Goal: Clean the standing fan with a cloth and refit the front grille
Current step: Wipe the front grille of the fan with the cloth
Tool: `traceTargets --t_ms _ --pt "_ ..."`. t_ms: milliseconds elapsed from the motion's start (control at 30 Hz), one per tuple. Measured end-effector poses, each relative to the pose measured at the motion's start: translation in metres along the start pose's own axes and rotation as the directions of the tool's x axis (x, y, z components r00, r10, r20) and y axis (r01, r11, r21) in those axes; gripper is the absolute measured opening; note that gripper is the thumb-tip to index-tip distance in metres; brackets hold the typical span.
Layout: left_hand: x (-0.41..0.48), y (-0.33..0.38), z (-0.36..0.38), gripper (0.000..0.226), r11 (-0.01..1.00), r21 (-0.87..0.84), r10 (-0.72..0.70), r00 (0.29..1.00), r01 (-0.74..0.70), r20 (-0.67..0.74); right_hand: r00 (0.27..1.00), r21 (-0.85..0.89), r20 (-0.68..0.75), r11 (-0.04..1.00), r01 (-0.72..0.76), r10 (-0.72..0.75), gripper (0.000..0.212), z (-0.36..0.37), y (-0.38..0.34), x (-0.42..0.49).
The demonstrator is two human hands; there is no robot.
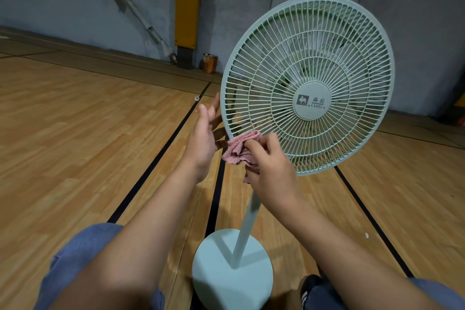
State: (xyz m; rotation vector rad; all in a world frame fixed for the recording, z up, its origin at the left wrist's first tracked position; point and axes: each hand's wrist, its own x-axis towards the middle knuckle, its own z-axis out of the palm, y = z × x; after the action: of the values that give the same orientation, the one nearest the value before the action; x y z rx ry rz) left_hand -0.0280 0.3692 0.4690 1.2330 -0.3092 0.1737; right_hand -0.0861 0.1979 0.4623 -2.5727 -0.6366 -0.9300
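A pale green standing fan stands in front of me, its front grille (307, 83) mounted on the head, with a round badge (311, 100) at the centre. A thin pole (247, 229) runs down to a round base (232, 269) between my knees. My right hand (269, 166) grips a crumpled pink cloth (239, 148) and holds it against the grille's lower left rim. My left hand (203, 133) is at the left edge of the rim with straight fingers, some reaching behind it.
Wooden floor (88, 133) with black lines spreads all around. A grey wall with a yellow padded post (187, 7) is behind. A small brown container (210, 63) sits at the wall's foot. My shoe (312, 287) is beside the base.
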Motion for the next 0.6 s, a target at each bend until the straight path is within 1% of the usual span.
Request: traceTargets --t_ms 133,233,400,500,600 --pt "0.002 -0.001 0.0 0.061 1.0 0.001 -0.004 1.0 0.004 -0.001 0.997 0.014 -0.074 1.0 -0.008 0.009 0.043 -0.017 0.009 0.012" --pt "0.003 -0.003 0.0 0.058 1.0 -0.014 -0.013 1.0 0.013 -0.009 0.987 0.049 -0.151 0.998 -0.039 0.046 0.045 -0.032 0.022 0.023" --pt "0.003 -0.005 0.0 0.057 1.0 -0.02 -0.019 1.0 0.019 -0.004 0.953 -0.003 -0.298 0.999 -0.052 0.049 0.045 -0.052 0.04 0.045" --pt "0.003 -0.004 0.001 0.057 0.999 -0.023 -0.025 1.0 0.025 -0.003 0.931 0.068 -0.36 0.997 -0.039 0.061 0.043 -0.056 0.043 0.053" --pt "0.003 -0.004 0.0 0.057 0.999 -0.022 -0.033 0.999 0.034 0.013 0.915 0.06 -0.398 0.997 -0.049 0.069 0.052 -0.052 0.038 0.052"
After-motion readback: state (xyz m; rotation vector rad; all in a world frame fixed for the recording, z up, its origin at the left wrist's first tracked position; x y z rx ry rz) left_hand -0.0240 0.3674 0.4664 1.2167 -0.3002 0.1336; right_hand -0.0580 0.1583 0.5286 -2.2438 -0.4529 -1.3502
